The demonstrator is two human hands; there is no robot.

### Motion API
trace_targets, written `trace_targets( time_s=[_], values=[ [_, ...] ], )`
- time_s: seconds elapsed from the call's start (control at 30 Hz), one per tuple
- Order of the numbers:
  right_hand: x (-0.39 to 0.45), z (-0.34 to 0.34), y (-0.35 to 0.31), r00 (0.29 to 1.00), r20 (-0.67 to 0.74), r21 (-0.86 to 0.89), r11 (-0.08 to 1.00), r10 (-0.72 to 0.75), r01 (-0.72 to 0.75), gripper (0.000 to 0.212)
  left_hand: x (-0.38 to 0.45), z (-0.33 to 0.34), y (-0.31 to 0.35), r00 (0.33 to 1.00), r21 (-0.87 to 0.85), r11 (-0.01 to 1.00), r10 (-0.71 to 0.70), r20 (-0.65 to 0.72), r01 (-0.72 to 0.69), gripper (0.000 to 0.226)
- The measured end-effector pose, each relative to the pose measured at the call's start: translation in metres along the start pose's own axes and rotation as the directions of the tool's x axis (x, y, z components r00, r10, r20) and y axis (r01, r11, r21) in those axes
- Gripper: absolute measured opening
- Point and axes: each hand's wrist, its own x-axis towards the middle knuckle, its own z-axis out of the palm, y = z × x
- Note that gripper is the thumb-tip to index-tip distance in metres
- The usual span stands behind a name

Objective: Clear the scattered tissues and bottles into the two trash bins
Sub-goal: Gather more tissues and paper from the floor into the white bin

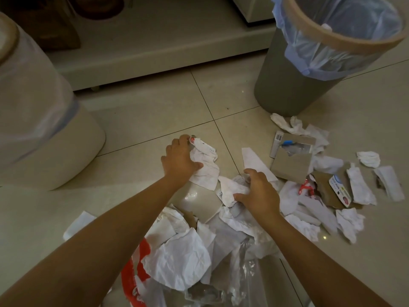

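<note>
Tissues [232, 218] lie scattered on the floor [137, 120], near centre and right, mixed with cardboard scraps [292, 162]. My left hand [180, 161] has its grip clamped on one crumpled tissue [204, 165]; right hand [257, 191] clamped on another tissue [232, 191]. White bin [44, 129] far left, grey bin [294, 69] far right.

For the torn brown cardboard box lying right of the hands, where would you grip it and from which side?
Grip the cardboard box at its near left corner, coming from the left. That corner juts clear over bare floor beside the right hand; tissues crowd its far and right edges.
</note>
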Motion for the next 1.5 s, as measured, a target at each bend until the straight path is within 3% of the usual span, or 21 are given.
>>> trace_targets(
  time_s=[0.1, 0.27, 0.47, 0.73, 0.97, 1.23, 1.37, 1.5],
  values=[
    [0.003, 0.001, -0.002, 0.999, 0.036, 0.008, 1.000, 0.012, -0.013, 0.071, 0.005, -0.001, 0.002, 0.994, -0.085, 0.992, -0.084, 0.068, 0.090, 0.096],
    [0.011, -0.005, -0.005, 0.992, 0.112, 0.227, 0.970, 0.064, -0.089, 0.076, 0.007, -0.010, -0.003, 0.982, -0.185, 0.974, -0.101, 0.160, 0.130, 0.085],
    [0.008, -0.025, -0.018, 0.996, 0.087, 0.476, 0.880, -0.033, -0.013, 0.064, -0.007, -0.039, -0.010, 0.992, -0.436, 0.896, -0.032, 0.118, 0.081, 0.073],
    [-0.005, -0.079, -0.088, 0.975, 0.020, 0.708, 0.691, -0.221, 0.142, 0.056, -0.026, -0.135, -0.027, 0.999, -0.714, 0.699, -0.013, -0.038, -0.018, 0.070],
    [-0.020, -0.125, -0.176, 0.906, -0.148, 0.730, 0.575, -0.396, 0.370, 0.054, -0.061, -0.229, -0.029, 0.968, -0.721, 0.658, 0.052, -0.245, -0.217, 0.065],
    [-0.043, -0.158, -0.294, 0.793, -0.269, 0.768, 0.376, -0.547, 0.519, 0.056, -0.091, -0.344, -0.052, 0.856, -0.639, 0.652, 0.029, -0.517, -0.408, 0.076],
    [-0.049, -0.149, -0.361, 0.737, -0.315, 0.758, 0.308, -0.598, 0.574, 0.054, -0.088, -0.389, -0.089, 0.815, -0.685, 0.610, -0.106, -0.570, -0.399, 0.078],
    [-0.047, -0.117, -0.417, 0.723, -0.294, 0.741, 0.329, -0.625, 0.586, 0.055, -0.075, -0.404, -0.134, 0.852, -0.704, 0.668, -0.201, -0.483, -0.242, 0.090]
  ],
)
